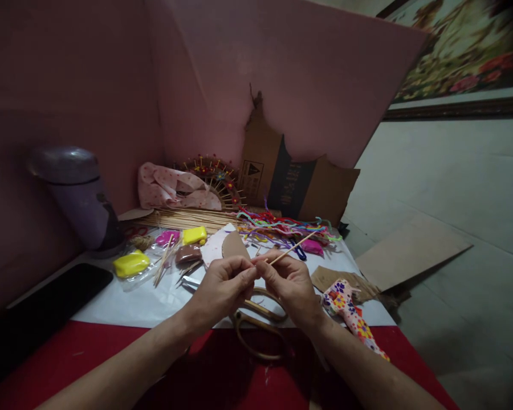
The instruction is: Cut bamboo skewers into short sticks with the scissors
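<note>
A thin bamboo stick (293, 247) slants up to the right from the fingers of my right hand (291, 285), which pinches it near its lower end. My left hand (227, 285) is closed too, thumb against forefinger, its fingertips meeting those of the right. Whatever lies between the left fingertips is too small and covered to make out. Below both hands lie scissors (263, 356) with bronze-coloured handles, partly hidden by them. Just beyond the left hand are a curved piece of cardboard (234, 245) and spotted pale fabric (212, 246).
Yellow clay packs (131, 263), a bundle of bamboo sticks (188, 219) and colourful fuzzy strands (277, 223) lie on the white sheet (111, 304). A phone (74, 290) and a tumbler (79, 199) are left; flowered fabric (354, 313) is right. Torn cardboard (256, 162) stands behind.
</note>
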A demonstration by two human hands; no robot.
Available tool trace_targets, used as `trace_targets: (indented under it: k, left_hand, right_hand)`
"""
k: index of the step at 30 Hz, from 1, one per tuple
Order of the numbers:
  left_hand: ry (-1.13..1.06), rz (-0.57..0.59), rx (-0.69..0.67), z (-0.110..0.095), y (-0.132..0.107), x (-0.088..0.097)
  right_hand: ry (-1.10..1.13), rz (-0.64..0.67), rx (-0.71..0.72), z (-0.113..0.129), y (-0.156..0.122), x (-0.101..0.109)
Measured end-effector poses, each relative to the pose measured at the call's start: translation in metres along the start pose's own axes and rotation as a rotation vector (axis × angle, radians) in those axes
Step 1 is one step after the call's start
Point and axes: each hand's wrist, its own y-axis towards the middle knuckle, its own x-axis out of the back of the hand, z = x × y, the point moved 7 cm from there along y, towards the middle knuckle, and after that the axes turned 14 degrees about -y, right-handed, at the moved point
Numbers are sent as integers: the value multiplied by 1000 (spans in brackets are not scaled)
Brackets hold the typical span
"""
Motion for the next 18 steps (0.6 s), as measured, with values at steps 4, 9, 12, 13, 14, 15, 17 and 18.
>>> trace_targets:
  k: [4, 9, 12, 13, 14, 15, 17, 18]
  left_hand:
    - [-69, 31, 90, 7, -1, -3]
    - [-400, 28, 239, 19, 0, -4]
    - [-664, 15, 319, 26, -1, -8]
    - [-720, 8, 340, 27, -1, -9]
    - [-757, -3, 354, 29, -1, -10]
    - [-778, -18, 361, 30, -1, -10]
    - [-811, -46, 352, 31, -1, -9]
    - [-829, -53, 343, 31, 0, -8]
  right_hand:
    - [8, -27, -18, -2, 3, 4]
    - [139, -170, -70, -5, 11, 22]
    - [131, -192, -47, -5, 12, 26]
    - [99, -195, -36, -5, 12, 26]
    - [60, -196, -26, -5, 10, 25]
    - [19, -193, -15, -4, 9, 24]
    - [-47, -182, 15, -3, 4, 18]
    - [-69, -176, 33, -2, 2, 15]
